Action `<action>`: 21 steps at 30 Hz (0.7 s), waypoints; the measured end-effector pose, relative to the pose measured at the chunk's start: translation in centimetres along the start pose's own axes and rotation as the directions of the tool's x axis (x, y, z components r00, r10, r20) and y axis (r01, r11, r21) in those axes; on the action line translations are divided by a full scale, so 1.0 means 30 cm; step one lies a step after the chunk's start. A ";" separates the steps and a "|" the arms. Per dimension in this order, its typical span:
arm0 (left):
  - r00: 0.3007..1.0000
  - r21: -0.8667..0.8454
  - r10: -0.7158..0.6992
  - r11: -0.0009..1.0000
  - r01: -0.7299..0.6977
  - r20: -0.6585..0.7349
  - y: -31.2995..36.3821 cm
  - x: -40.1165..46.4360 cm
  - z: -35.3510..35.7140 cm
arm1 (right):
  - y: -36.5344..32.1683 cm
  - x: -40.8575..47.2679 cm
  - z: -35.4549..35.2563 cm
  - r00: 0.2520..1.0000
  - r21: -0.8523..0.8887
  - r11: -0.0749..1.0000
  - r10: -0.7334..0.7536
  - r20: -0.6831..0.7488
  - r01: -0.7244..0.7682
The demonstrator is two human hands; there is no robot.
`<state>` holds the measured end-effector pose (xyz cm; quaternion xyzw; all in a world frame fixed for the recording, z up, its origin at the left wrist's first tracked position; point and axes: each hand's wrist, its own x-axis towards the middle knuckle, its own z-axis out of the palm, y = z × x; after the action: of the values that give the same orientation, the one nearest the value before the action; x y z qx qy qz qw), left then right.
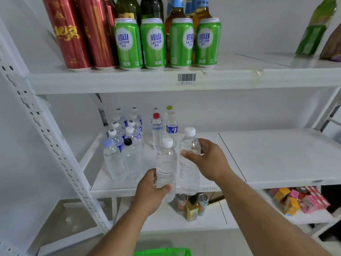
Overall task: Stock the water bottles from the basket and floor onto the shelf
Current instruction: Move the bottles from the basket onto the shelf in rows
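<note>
Each hand grips a clear water-filled bottle: left hand [151, 188] on the left bottle [166, 163], right hand [206, 159] on the right bottle [189, 163] (both white-capped), at the middle shelf [276, 163].

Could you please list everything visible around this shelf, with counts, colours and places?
Red cans: at least two, red with gold print, top shelf left.
Green cans: four, green and white, top shelf front row.
Glass bottles: several, dark green and amber, behind the green cans.
Water bottles on shelf: about a dozen, clear, mixed caps, middle shelf left.
Held water bottles: two, clear, white caps, in front of the middle shelf.
Small drinks: a few, multicoloured, bottom shelf.
Cartons: a pile, pink and orange, bottom right.
Basket: one, green, bottom edge.
Left hand: holds one bottle.
Right hand: holds the other.
</note>
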<state>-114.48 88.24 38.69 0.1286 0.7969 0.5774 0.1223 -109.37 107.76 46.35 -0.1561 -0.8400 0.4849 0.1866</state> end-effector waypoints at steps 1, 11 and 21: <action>1.000 0.000 0.002 1.000 -0.002 0.002 -0.005 0.026 -0.009 | -0.002 0.018 0.012 1.000 -0.002 1.000 0.003 -0.001 -0.003; 1.000 0.009 -0.013 1.000 0.013 -0.012 -0.054 0.223 -0.039 | 0.035 0.196 0.090 0.998 0.042 0.998 0.057 -0.019 -0.057; 0.990 0.018 -0.082 0.996 0.085 -0.111 -0.115 0.444 0.029 | 0.147 0.423 0.161 0.998 0.051 0.997 0.052 0.035 -0.054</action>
<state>-126.87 92.58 34.52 0.0645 0.8136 0.5690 0.1007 -122.44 111.84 42.33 -0.1655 -0.8257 0.5139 0.1636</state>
